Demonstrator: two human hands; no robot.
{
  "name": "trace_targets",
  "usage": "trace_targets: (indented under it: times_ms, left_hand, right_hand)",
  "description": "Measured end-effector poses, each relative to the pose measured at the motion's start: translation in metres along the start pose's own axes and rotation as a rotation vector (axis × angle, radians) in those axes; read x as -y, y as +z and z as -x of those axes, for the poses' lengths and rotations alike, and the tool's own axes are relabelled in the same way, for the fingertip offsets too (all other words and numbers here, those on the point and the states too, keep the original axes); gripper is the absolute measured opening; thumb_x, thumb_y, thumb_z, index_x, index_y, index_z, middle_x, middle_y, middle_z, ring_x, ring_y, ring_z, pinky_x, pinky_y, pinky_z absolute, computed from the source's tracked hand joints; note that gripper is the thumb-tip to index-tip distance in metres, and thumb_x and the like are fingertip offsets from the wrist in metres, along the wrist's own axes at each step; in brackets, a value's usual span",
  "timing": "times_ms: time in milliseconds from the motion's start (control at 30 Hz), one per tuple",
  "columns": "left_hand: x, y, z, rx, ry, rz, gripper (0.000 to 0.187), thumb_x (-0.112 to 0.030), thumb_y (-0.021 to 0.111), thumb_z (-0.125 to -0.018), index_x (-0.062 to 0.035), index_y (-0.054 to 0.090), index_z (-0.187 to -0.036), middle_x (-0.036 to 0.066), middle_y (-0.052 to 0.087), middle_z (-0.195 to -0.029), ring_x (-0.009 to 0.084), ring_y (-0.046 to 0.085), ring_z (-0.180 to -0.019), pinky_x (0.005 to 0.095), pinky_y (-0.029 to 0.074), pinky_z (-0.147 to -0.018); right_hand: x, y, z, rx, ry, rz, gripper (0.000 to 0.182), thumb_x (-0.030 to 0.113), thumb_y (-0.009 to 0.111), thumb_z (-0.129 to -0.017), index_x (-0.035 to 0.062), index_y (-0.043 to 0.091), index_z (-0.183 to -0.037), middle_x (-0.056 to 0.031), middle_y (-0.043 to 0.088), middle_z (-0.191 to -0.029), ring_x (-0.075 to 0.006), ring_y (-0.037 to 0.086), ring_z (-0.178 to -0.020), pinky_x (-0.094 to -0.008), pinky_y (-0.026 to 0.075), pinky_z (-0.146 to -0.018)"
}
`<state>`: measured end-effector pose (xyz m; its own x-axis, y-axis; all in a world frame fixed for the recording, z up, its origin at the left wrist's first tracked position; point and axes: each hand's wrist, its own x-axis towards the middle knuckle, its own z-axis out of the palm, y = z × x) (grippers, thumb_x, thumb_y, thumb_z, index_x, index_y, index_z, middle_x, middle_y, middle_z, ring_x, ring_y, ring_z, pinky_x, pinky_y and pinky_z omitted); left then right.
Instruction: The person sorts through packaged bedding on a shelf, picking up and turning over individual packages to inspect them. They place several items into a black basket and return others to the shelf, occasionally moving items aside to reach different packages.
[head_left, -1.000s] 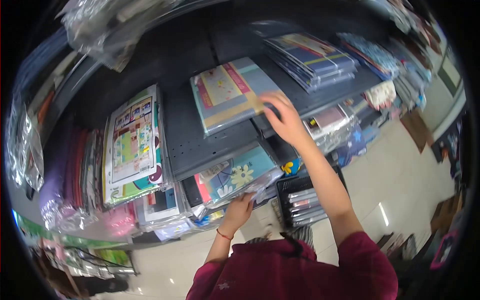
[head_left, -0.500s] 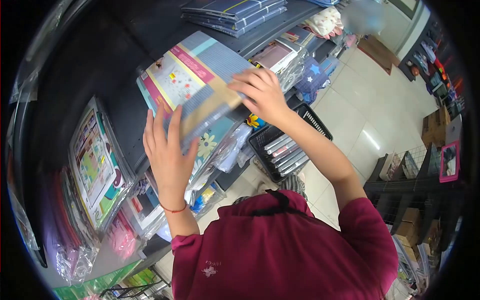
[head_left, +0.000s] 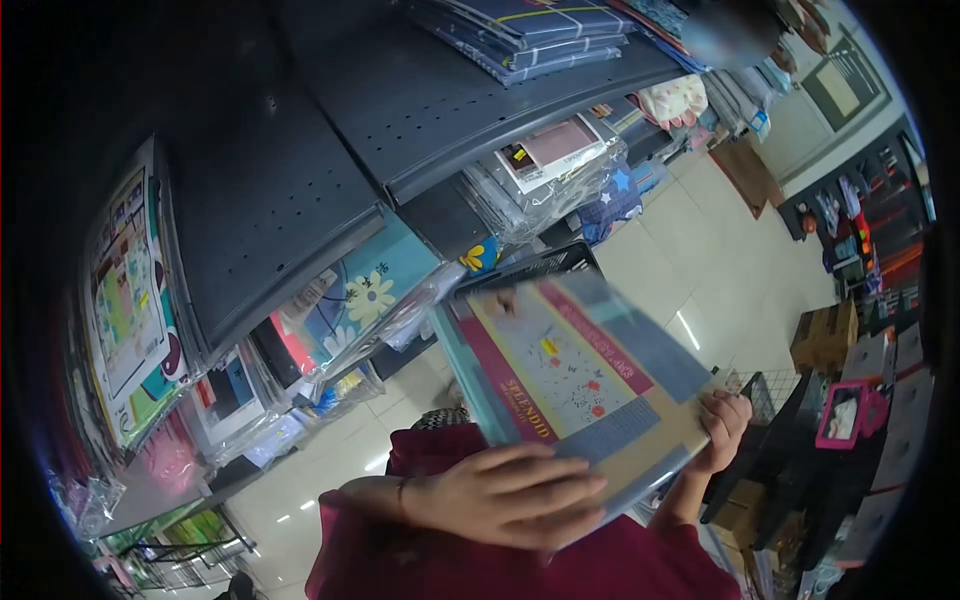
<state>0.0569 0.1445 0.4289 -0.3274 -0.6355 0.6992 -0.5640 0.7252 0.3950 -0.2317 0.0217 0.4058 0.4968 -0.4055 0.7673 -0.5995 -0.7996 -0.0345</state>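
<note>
Low in the centre of the frame, the left hand (head_left: 505, 497) lies flat with fingers spread along the near edge of a flat plastic-wrapped bedding pack printed in red, cream and grey-blue (head_left: 575, 380). The right hand (head_left: 725, 430), at lower right, grips the pack's right edge, fingers curled over it. Behind, upper centre, runs a dark grey perforated metal shelf (head_left: 400, 110), with folded navy striped packs (head_left: 530, 35) stacked at the top.
</note>
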Motion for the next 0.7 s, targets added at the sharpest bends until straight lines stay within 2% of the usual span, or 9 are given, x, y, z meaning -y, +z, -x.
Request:
trace_targets:
  times_ms: [67, 133, 267, 433, 467, 533, 600, 667, 700]
  left_hand:
    - [0.026, 0.026, -0.002, 0.018, -0.051, 0.060, 0.036, -0.019, 0.062, -0.080, -0.0182, 0.057, -0.116, 0.000, 0.056, -0.123, 0.0192, 0.055, -0.110, 0.0335, 0.044, -0.092]
    - [0.061, 0.055, 0.002, 0.063, -0.150, 0.063, 0.036, -0.013, 0.066, -0.077, -0.0157, 0.059, -0.112, 0.000, 0.059, -0.120, 0.0201, 0.059, -0.107, 0.0334, 0.048, -0.087]
    - [0.144, 0.128, 0.046, 0.054, -0.521, 0.212, 0.042, 0.007, 0.055, -0.073, -0.0061, 0.056, -0.112, 0.007, 0.055, -0.125, 0.0268, 0.054, -0.112, 0.0375, 0.044, -0.096]
    - [0.238, 0.219, 0.103, -0.041, -0.876, 0.153, 0.037, 0.005, 0.050, -0.077, -0.0038, 0.056, -0.112, 0.011, 0.056, -0.121, 0.0317, 0.054, -0.109, 0.0378, 0.044, -0.095]
    - [0.253, 0.236, 0.116, -0.068, -0.896, 0.039, 0.037, 0.003, 0.050, -0.078, -0.0038, 0.054, -0.114, 0.012, 0.056, -0.119, 0.0330, 0.053, -0.110, 0.0377, 0.044, -0.095]
    - [0.282, 0.258, 0.142, -0.038, -0.912, -0.006, 0.039, 0.002, 0.051, -0.078, -0.0048, 0.052, -0.117, 0.014, 0.055, -0.120, 0.0339, 0.052, -0.112, 0.0381, 0.044, -0.094]
    - [0.298, 0.276, 0.157, -0.030, -1.023, 0.004, 0.041, -0.001, 0.051, -0.080, -0.0063, 0.049, -0.121, 0.014, 0.052, -0.124, 0.0334, 0.051, -0.114, 0.0383, 0.044, -0.095]
    - [0.318, 0.296, 0.186, 0.087, -1.108, 0.023, 0.040, 0.000, 0.046, -0.083, -0.0047, 0.048, -0.122, 0.020, 0.051, -0.123, 0.0361, 0.049, -0.115, 0.0406, 0.040, -0.099]
    - [0.323, 0.301, 0.197, 0.180, -1.156, -0.039, 0.044, -0.002, 0.047, -0.083, -0.0099, 0.046, -0.126, 0.017, 0.050, -0.125, 0.0352, 0.050, -0.115, 0.0414, 0.043, -0.096]
  right_hand:
    - [-0.017, 0.015, 0.007, 0.135, 0.092, -0.119, 0.023, 0.013, 0.066, -0.069, 0.0039, 0.058, -0.089, -0.0119, 0.063, -0.095, -0.0316, 0.060, -0.092, -0.0488, 0.038, -0.090]
    - [-0.036, 0.041, 0.014, 0.295, 0.150, -0.111, 0.034, 0.009, 0.069, -0.067, 0.0043, 0.058, -0.099, -0.0115, 0.062, -0.100, -0.0306, 0.058, -0.100, -0.0485, 0.036, -0.095]
    - [-0.087, 0.135, 0.036, 0.474, 0.142, -0.120, 0.040, 0.010, 0.072, -0.066, 0.0070, 0.059, -0.104, -0.0091, 0.058, -0.106, -0.0286, 0.054, -0.109, -0.0487, 0.034, -0.099]
    - [-0.136, 0.284, 0.071, 0.517, 0.065, -0.295, 0.036, 0.008, 0.067, -0.067, 0.0068, 0.059, -0.101, -0.0116, 0.056, -0.104, -0.0307, 0.051, -0.108, -0.0495, 0.035, -0.099]
    - [-0.142, 0.306, 0.072, 0.536, 0.059, -0.312, 0.035, 0.008, 0.067, -0.068, 0.0063, 0.060, -0.102, -0.0123, 0.055, -0.104, -0.0313, 0.051, -0.107, -0.0496, 0.036, -0.098]
    - [-0.154, 0.355, 0.089, 0.570, 0.045, -0.370, 0.033, 0.008, 0.067, -0.070, 0.0075, 0.060, -0.102, -0.0123, 0.056, -0.103, -0.0322, 0.052, -0.104, -0.0489, 0.037, -0.097]
    - [-0.163, 0.390, 0.104, 0.630, 0.080, -0.447, 0.035, 0.005, 0.067, -0.070, 0.0091, 0.061, -0.104, -0.0126, 0.056, -0.104, -0.0329, 0.052, -0.104, -0.0481, 0.037, -0.098]
    - [-0.171, 0.426, 0.135, 0.848, 0.197, -0.541, 0.032, 0.011, 0.065, -0.074, 0.0114, 0.063, -0.105, -0.0125, 0.058, -0.106, -0.0330, 0.050, -0.110, -0.0493, 0.034, -0.102]
    - [-0.175, 0.453, 0.169, 0.962, 0.088, -0.421, 0.035, 0.015, 0.064, -0.076, 0.0122, 0.061, -0.111, -0.0128, 0.055, -0.115, -0.0341, 0.046, -0.116, -0.0484, 0.032, -0.104]
